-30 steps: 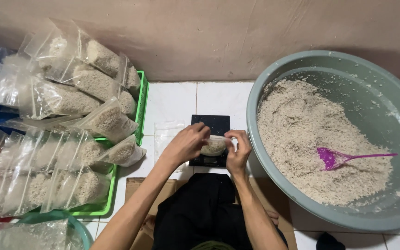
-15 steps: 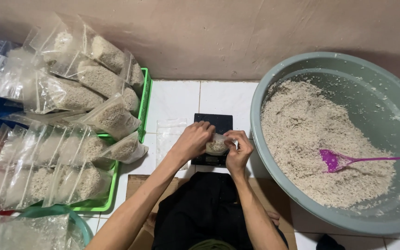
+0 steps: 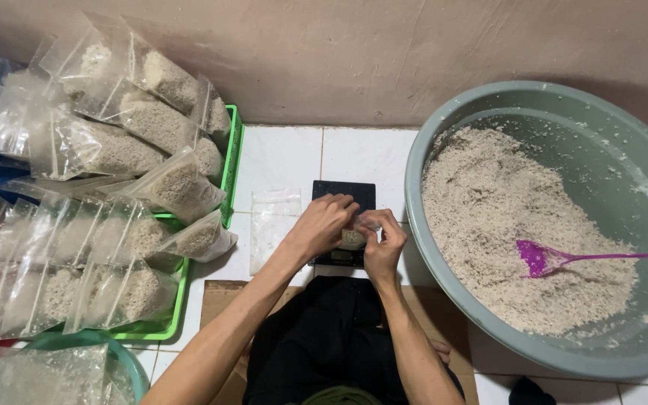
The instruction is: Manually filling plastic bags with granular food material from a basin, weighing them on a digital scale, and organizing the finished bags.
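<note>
Over one black scale (image 3: 343,191), two hands (image 3: 324,225) (image 3: 382,247), one small bag (image 3: 354,237).

small clear plastic bag (image 3: 354,234) with pale grainy filling, pinched between left hand (image 3: 322,223) and right hand (image 3: 381,244), over a black flat scale (image 3: 345,196); no lit screen visible on it. stack of flat empty clear bags (image 3: 271,225) on white tile just left of the scale. many filled clear zip bags (image 3: 114,195), same pale grain, piled leaning in a green tray (image 3: 230,161) at left, some overhanging its edge. more clear bags (image 3: 31,375) in a teal tub at bottom left. no labels or signs seen.
</note>
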